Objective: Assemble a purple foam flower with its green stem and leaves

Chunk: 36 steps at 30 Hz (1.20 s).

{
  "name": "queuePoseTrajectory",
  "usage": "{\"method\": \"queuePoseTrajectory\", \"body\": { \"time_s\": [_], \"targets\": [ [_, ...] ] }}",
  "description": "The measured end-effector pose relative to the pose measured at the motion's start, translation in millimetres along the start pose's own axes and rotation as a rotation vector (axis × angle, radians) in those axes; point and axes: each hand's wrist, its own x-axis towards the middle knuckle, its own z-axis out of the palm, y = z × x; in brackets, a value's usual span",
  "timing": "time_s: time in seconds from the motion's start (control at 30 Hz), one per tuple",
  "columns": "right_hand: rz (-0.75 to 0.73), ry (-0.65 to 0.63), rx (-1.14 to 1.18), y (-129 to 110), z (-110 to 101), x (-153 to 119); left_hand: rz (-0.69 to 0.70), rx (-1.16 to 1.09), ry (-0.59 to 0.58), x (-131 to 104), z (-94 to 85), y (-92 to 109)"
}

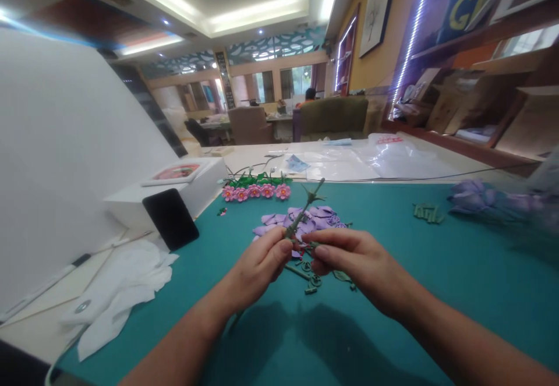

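Observation:
A green stem (301, 218) slants up and to the right out of my left hand (266, 261), whose fingers are wrapped round it. Close beside it on the right, my right hand (349, 253) pinches a small green piece (313, 245) between thumb and fingertips. Behind the hands lies a pile of purple petal pieces (321, 216) on the teal mat (471, 293). Small green parts (311, 281) are scattered below my fingertips, with a green leaf piece (342, 275) to their right.
Pink flowers (255, 191) line the mat's back edge. A black phone (170, 218) leans against a white box (201, 185) at left, near crumpled white tissue (126, 287). Green pieces (428, 212) and purple flowers (474, 197) lie right. A person (310, 95) sits far behind.

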Motion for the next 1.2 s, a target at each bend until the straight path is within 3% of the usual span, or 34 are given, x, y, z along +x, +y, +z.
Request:
{"method": "queuePoseTrajectory", "body": {
  "time_s": [0.23, 0.37, 0.53, 1.2],
  "targets": [
    [-0.074, 0.152, 0.065, -10.3, 8.0, 6.8, 0.132, 0.197, 0.093, -2.3, 3.5, 4.0],
    [-0.124, 0.171, 0.109, -5.8, 16.1, 4.6, 0.177, 0.304, 0.138, -3.9, 3.3, 3.6],
    [-0.151, 0.167, 0.066, 4.1, 18.6, 2.7, 0.259, 0.424, 0.111, -1.1, 2.5, -2.0],
    [-0.159, 0.185, 0.001, 15.5, 15.4, 3.8, 0.252, 0.577, 0.074, -0.2, 1.5, -13.7]
  ]
}}
